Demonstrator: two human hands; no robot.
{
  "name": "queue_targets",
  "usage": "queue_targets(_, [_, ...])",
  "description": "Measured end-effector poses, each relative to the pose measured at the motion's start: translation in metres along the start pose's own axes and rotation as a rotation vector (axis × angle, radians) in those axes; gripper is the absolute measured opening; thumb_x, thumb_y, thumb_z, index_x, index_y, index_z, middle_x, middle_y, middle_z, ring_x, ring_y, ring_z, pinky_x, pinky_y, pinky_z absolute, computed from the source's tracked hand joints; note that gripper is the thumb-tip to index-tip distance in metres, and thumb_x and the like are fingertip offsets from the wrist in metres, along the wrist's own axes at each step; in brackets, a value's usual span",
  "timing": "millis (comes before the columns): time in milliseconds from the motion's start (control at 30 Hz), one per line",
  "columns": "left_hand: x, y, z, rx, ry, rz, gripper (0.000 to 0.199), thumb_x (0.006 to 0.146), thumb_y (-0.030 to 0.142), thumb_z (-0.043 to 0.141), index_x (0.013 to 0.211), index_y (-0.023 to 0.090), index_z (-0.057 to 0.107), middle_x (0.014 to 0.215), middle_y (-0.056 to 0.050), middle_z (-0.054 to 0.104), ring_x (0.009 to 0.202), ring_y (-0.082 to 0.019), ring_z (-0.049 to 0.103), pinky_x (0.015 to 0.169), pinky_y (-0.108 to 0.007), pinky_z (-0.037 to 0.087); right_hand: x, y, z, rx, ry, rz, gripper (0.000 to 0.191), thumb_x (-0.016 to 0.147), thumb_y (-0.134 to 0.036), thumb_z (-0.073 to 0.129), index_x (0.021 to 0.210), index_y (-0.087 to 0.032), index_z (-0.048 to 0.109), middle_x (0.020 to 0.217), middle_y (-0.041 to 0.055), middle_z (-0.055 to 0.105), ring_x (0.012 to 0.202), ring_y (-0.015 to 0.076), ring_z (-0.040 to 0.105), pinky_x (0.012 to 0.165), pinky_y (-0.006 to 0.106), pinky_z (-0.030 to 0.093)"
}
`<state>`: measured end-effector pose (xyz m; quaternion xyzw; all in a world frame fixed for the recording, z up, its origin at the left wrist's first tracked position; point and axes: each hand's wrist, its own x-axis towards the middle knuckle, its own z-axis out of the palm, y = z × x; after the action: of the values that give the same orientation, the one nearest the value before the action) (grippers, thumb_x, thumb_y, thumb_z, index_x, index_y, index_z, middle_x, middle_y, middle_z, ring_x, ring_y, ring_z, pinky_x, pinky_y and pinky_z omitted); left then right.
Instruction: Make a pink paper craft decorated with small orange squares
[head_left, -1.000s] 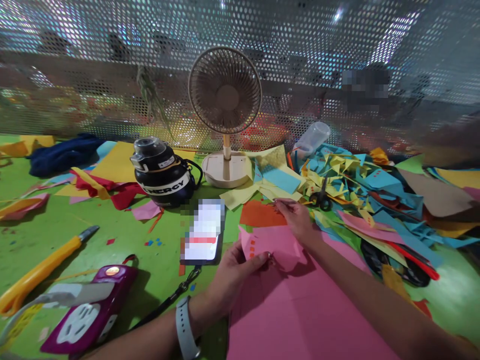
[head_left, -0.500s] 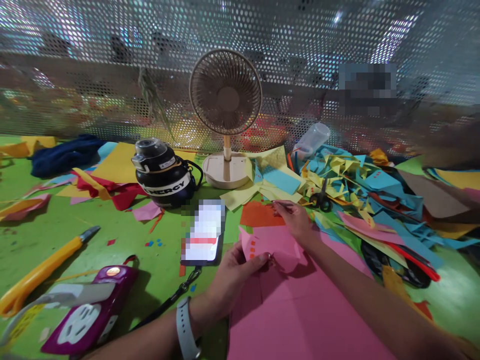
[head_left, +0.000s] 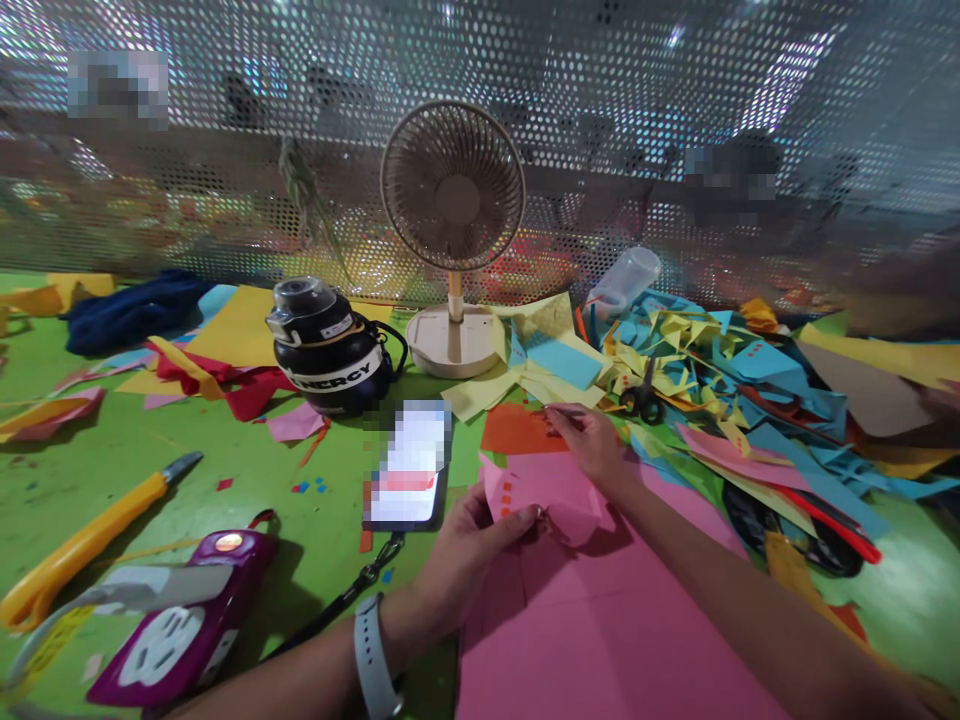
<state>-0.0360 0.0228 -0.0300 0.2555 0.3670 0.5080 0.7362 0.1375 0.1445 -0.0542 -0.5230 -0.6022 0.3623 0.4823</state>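
Note:
My left hand (head_left: 480, 540), wearing a pale watch strap, is closed on a small pink paper piece (head_left: 562, 490), thumb on top. A column of small orange squares (head_left: 506, 497) runs along that piece's left side. Beneath it lies a large pink sheet (head_left: 600, 640). My right hand (head_left: 589, 440) hovers over an orange paper (head_left: 514, 428), thumb and forefinger pinched together. Whatever sits between those fingertips is too small to make out. A lit phone (head_left: 412, 465) lies left of the orange paper.
A desk fan (head_left: 454, 335) and black bottle (head_left: 330, 350) stand behind. Scissors (head_left: 641, 400) rest among paper scraps (head_left: 690, 340) on the right. At left are a yellow-handled cutter (head_left: 97, 535) and purple power strip (head_left: 187, 620). A perforated screen (head_left: 600, 80) closes the back.
Both hands stay nearly still, with the pink piece in the same place. At the far right, a yellow sheet now reaches further left over the brown card.

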Motion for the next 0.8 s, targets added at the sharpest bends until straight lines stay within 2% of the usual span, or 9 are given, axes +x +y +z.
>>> queue_targets(400, [0.0002, -0.0012, -0.0015, 0.004, -0.002, -0.008, 0.033, 0.064, 0.03, 0.087, 0.086, 0.014, 0.068, 0.073, -0.003, 0.07, 0.061, -0.01, 0.06, 0.059, -0.02, 0.044, -0.0012, -0.0018, -0.0003, -0.032, 0.001, -0.022, 0.029, 0.077, -0.046, 0.065, 0.085, -0.019, 0.072, 0.082, 0.0085, 0.077, 0.069, 0.0225, 0.073, 0.065, 0.033, 0.059])
queue_targets(600, [-0.0003, -0.0021, -0.0021, 0.002, -0.002, -0.005, 0.031, 0.065, 0.031, 0.087, 0.082, 0.014, 0.068, 0.071, -0.003, 0.07, 0.061, -0.009, 0.06, 0.058, -0.02, 0.044, -0.0006, -0.001, -0.0016, -0.029, 0.021, -0.007, 0.032, 0.077, -0.047, 0.063, 0.086, -0.018, 0.071, 0.078, 0.0083, 0.076, 0.066, 0.0227, 0.072, 0.062, 0.033, 0.059])
queue_targets(800, [0.0005, -0.0013, -0.0007, -0.006, 0.016, -0.012, 0.033, 0.062, 0.031, 0.088, 0.083, 0.014, 0.067, 0.072, -0.003, 0.07, 0.061, -0.01, 0.06, 0.058, -0.02, 0.044, -0.0036, -0.0015, -0.0017, -0.061, 0.023, -0.004, 0.029, 0.077, -0.045, 0.064, 0.087, -0.019, 0.072, 0.083, 0.009, 0.077, 0.069, 0.0233, 0.073, 0.065, 0.034, 0.059])
